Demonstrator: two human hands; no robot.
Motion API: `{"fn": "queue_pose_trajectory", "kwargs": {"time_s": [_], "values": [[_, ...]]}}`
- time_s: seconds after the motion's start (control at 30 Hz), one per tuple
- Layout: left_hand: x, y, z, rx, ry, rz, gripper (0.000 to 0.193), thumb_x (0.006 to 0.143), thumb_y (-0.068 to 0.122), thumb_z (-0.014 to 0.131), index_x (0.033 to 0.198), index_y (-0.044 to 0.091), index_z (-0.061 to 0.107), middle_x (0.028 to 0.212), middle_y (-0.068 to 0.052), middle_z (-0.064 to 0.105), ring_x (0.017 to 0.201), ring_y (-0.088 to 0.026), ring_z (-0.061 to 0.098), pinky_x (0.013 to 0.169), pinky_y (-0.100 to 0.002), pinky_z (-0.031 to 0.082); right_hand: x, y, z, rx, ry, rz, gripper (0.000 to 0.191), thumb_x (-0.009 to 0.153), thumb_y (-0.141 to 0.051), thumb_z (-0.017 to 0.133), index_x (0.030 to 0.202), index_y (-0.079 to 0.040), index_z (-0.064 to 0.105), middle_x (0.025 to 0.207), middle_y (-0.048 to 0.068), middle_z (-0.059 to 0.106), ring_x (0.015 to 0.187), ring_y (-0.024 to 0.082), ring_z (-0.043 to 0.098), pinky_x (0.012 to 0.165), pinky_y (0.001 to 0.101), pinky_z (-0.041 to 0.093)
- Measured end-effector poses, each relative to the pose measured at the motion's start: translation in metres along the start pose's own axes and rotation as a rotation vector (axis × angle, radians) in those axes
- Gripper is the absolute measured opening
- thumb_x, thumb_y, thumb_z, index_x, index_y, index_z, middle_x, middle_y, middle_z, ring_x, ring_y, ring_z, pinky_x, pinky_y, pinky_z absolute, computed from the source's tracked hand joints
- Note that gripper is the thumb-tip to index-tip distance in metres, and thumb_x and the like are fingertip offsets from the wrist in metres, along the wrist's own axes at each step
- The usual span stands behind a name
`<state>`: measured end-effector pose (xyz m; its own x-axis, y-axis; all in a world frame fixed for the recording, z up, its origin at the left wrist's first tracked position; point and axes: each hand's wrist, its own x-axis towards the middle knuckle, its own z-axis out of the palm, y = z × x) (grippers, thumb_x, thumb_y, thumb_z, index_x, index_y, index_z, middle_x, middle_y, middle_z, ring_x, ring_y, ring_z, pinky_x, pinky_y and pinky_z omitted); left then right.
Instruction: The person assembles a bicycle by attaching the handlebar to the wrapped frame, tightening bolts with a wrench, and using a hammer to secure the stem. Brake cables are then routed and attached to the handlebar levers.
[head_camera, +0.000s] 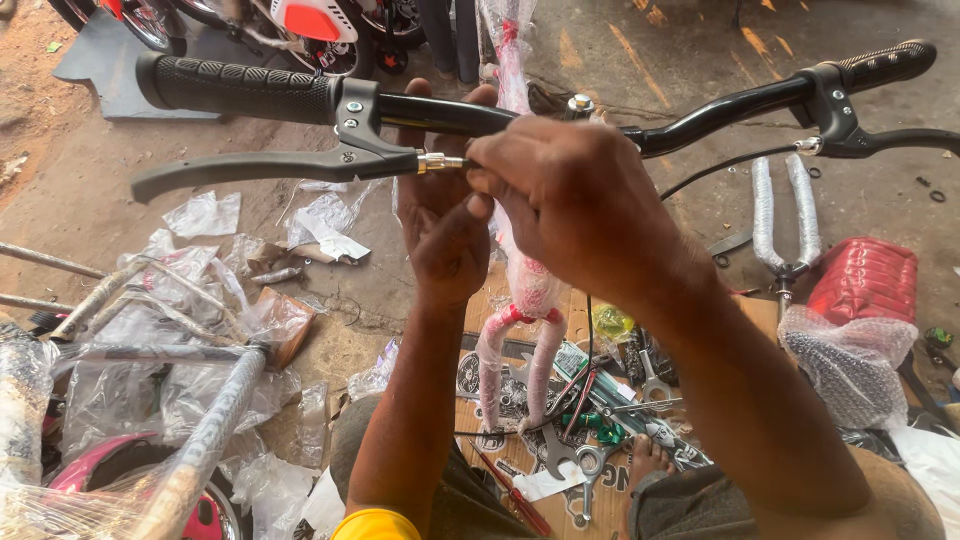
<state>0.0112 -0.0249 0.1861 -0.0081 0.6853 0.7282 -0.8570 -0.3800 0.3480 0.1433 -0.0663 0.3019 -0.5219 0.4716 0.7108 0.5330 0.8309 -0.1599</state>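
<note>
A black bicycle handlebar (720, 110) runs across the top of the view, with a ribbed black grip (235, 88) at its left end. Below that grip sits a black brake lever (270, 165) with a brass cable adjuster (438, 161) at its inner end. My right hand (570, 195) has its fingers closed on the brake cable right at the adjuster. My left hand (440, 235) reaches up behind it, fingers wrapped around the bar beside the lever clamp. A second brake lever (880, 135) sits at the bar's right end.
A pink frame in bubble wrap (525, 300) hangs below the bar. Spanners and screwdrivers (590, 440) lie on cardboard near my feet. Wrapped bike parts and plastic scraps (170, 380) fill the left. A wrapped fork (785, 215) and a red saddle (865, 280) lie at right.
</note>
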Motion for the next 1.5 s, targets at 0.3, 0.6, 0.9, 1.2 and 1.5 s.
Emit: {"fn": "queue_pose_trajectory", "kwargs": {"time_s": [0.3, 0.6, 0.9, 1.2, 1.5], "values": [[-0.040, -0.040, -0.008, 0.410, 0.216, -0.127, 0.070, 0.090, 0.002, 0.072, 0.150, -0.003, 0.037, 0.136, -0.021, 0.051, 0.123, -0.024, 0.059, 0.102, -0.035, 0.054, 0.002, 0.019, 0.018, 0.019, 0.081, -0.082, 0.013, 0.101, -0.015, 0.079, 0.109, -0.005, 0.076, 0.094, 0.007, 0.074, 0.083, 0.016, 0.073, 0.069, 0.0292, 0.061], [-0.112, -0.073, -0.001, 0.874, -0.243, -0.982, 0.062, 0.086, 0.022, 0.077, 0.138, 0.002, 0.050, 0.116, -0.016, 0.071, 0.103, -0.023, 0.072, 0.091, -0.037, 0.059, 0.001, 0.032, 0.023, -0.093, 0.150, -0.100, 0.042, 0.098, -0.046, 0.081, 0.121, -0.012, 0.072, 0.106, 0.006, 0.071, 0.106, 0.026, 0.065, 0.098, 0.0447, 0.046], [-0.161, -0.062, -0.153, 0.400, 0.395, -0.927, 0.036, 0.097, 0.017, 0.067, 0.123, -0.008, 0.064, 0.096, -0.015, 0.074, 0.081, -0.023, 0.072, 0.077, -0.037, 0.060, -0.029, 0.051, 0.008, -0.564, -0.314, 0.304, 0.072, 0.093, -0.070, 0.064, 0.132, -0.010, 0.065, 0.092, 0.011, 0.071, 0.087, 0.029, 0.070, 0.079, 0.0458, 0.054], [-0.131, -0.127, -0.225, 0.144, 0.928, -1.020, 0.041, 0.099, 0.045, 0.055, 0.103, 0.004, 0.058, 0.082, -0.006, 0.065, 0.064, -0.017, 0.061, 0.062, -0.034, 0.054, -0.015, 0.063, 0.019, -0.466, -0.442, 0.468, 0.058, 0.085, -0.059, 0.076, 0.111, -0.008, 0.071, 0.093, 0.012, 0.067, 0.081, 0.027, 0.069, 0.080, 0.0475, 0.056], [-0.093, -0.195, -0.249, -0.127, 1.095, -0.970, 0.040, 0.094, 0.042, 0.057, 0.109, 0.004, 0.058, 0.089, -0.009, 0.066, 0.075, -0.022, 0.063, 0.071, -0.039, 0.054, -0.008, 0.066, 0.031, -0.454, -0.476, 0.701, 0.039, 0.086, -0.024, 0.076, 0.122, -0.010, 0.069, 0.125, 0.020, 0.058, 0.087, 0.032, 0.071, 0.081, 0.0442, 0.061]]}}
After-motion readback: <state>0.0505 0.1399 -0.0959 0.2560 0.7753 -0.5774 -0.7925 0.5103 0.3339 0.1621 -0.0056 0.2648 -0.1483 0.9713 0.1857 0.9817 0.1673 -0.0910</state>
